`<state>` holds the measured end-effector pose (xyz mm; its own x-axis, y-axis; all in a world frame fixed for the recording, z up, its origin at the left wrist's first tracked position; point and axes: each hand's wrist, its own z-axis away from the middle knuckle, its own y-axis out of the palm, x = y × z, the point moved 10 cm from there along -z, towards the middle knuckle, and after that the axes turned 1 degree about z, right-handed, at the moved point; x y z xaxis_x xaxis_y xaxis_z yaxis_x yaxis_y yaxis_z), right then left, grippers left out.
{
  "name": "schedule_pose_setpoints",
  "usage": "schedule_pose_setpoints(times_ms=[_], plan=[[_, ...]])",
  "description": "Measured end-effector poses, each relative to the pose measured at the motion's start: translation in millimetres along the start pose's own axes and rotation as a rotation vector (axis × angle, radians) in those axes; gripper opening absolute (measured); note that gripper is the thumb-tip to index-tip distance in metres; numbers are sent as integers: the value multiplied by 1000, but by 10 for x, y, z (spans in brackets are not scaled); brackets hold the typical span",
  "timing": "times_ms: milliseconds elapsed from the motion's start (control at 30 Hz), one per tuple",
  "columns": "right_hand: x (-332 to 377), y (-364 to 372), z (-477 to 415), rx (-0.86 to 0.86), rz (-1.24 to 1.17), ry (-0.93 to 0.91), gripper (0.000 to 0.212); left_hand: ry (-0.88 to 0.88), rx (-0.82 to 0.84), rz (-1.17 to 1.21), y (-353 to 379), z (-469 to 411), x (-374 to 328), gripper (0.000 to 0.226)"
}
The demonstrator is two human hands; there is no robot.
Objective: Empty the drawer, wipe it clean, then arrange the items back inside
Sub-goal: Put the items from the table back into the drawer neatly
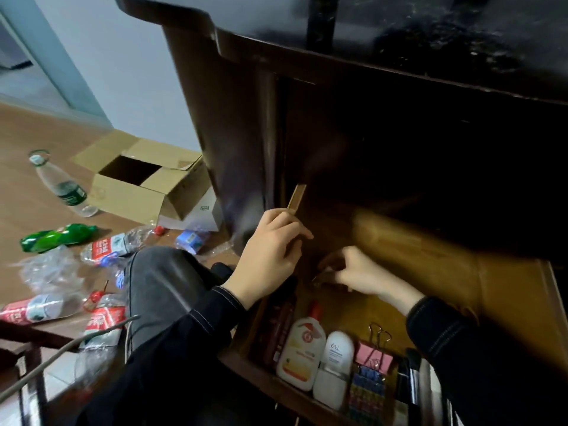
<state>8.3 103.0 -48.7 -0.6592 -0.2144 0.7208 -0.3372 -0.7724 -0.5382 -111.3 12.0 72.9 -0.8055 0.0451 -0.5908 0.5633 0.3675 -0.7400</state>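
Note:
The wooden drawer (547,302) stands pulled out of a dark cabinet (233,124). Its near end holds a white lotion bottle with a red cap (302,348), a small white bottle (336,364), a pink binder clip (373,355), a box of coloured clips (367,392) and a dark red item (279,327). My left hand (270,250) grips a thin light wooden strip (297,195) at the drawer's left side. My right hand (353,272) reaches into the far left of the drawer with fingers curled. What they touch is blurred.
On the floor to the left lie an open cardboard box (147,179), a clear bottle (61,186), a green bottle (55,236) and several crushed plastic bottles (113,245). My knee in grey trousers (166,281) is beside the drawer. A low rack edge (61,355) sits at bottom left.

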Motion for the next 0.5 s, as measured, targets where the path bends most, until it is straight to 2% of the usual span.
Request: schedule_pose_setpoints(times_ms=[133,233,500], plan=[[10,47,-140,-33,-13,2,27,4,-10,10,0,-9,9,23],[73,103,-100,-44,68,-42,30,2,-19,17,3,-7,16,22],[237,382,28,75,151,-152,20,-19,-16,41,-4,-10,26,22]])
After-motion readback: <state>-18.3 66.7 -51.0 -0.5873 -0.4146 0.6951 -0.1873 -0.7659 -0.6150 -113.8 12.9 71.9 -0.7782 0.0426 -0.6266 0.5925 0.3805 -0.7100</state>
